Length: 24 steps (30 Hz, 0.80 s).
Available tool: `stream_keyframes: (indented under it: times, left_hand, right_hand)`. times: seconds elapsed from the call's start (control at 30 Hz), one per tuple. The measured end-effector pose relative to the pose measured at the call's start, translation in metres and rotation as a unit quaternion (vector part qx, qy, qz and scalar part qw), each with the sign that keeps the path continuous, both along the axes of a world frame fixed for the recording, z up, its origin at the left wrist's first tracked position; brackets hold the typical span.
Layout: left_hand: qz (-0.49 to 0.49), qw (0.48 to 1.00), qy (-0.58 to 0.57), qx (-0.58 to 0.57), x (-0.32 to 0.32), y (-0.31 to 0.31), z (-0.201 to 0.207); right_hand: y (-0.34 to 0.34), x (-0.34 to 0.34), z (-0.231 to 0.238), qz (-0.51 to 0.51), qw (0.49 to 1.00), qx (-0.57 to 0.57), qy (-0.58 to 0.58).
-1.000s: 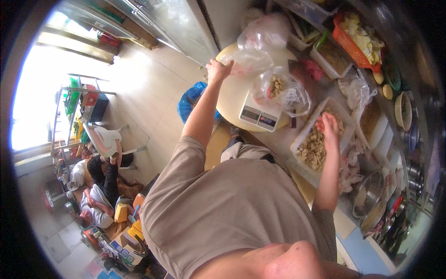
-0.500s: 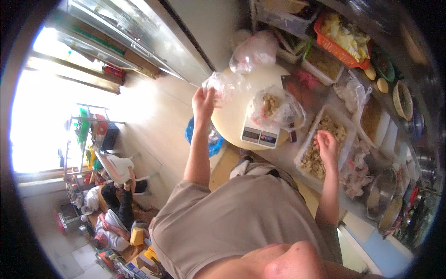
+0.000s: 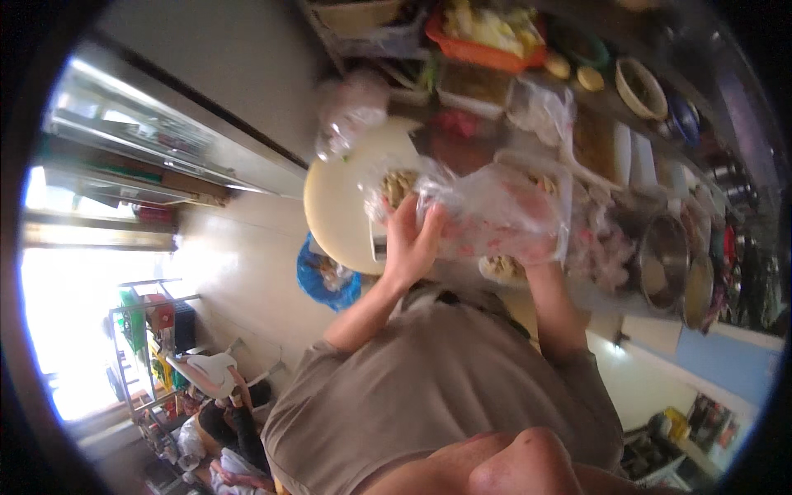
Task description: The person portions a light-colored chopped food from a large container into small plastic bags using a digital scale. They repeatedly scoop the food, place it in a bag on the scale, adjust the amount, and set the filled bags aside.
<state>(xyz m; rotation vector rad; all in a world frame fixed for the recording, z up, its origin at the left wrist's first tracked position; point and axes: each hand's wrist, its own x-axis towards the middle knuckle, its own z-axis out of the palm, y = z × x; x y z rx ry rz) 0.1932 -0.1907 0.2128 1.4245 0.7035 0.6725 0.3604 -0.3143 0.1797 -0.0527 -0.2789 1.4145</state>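
My left hand (image 3: 415,237) is closed on the edge of a clear plastic bag (image 3: 495,206) with pinkish print, which is spread out to the right. Only the wrist and lower part of my right hand (image 3: 538,252) show; its fingers are veiled by the bag, and I cannot tell whether they are inside or behind it. Just beyond my left hand, an opened bag of pale food pieces (image 3: 398,185) sits over the scale, which is mostly hidden. The spread bag covers much of a white tub (image 3: 564,198) of similar pieces.
A round cream tabletop (image 3: 330,194) lies to the left, with a knotted plastic bag (image 3: 351,124) at its far edge. Beyond stands an orange basket (image 3: 474,51) of leafy vegetables. Metal bowls (image 3: 665,262) are at right. A blue-lined bin (image 3: 309,285) stands on the floor; people sit lower left.
My left hand has brought the plastic bag rightward, in front of the scale and over the tub. The bag now covers my right hand's fingers. The whole view has shifted.
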Motion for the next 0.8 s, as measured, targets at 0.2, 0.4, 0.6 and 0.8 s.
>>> stream_keyframes:
  times: [0.2,0.4,0.6,0.8]
  left_hand:
    - [0.009,0.976,0.133,0.172,0.030,-0.012,-0.027]
    - [0.063,0.942,0.150,0.293,0.044,-0.019,-0.022]
    - [-0.051,0.939,0.184,0.286,0.047,-0.041,-0.040]
    - [-0.431,0.872,0.194,-0.130,0.071,-0.070,-0.097]
  right_hand:
    - [-0.052,-0.029,-0.015,-0.087,0.978,-0.104,-0.159]
    - [-0.094,-0.016,-0.059,-0.066,0.934,-0.223,-0.271]
    - [-0.140,-0.015,-0.095,-0.048,0.915,-0.292,-0.275]
    - [-0.151,-0.021,-0.069,-0.067,0.930,-0.303,-0.195]
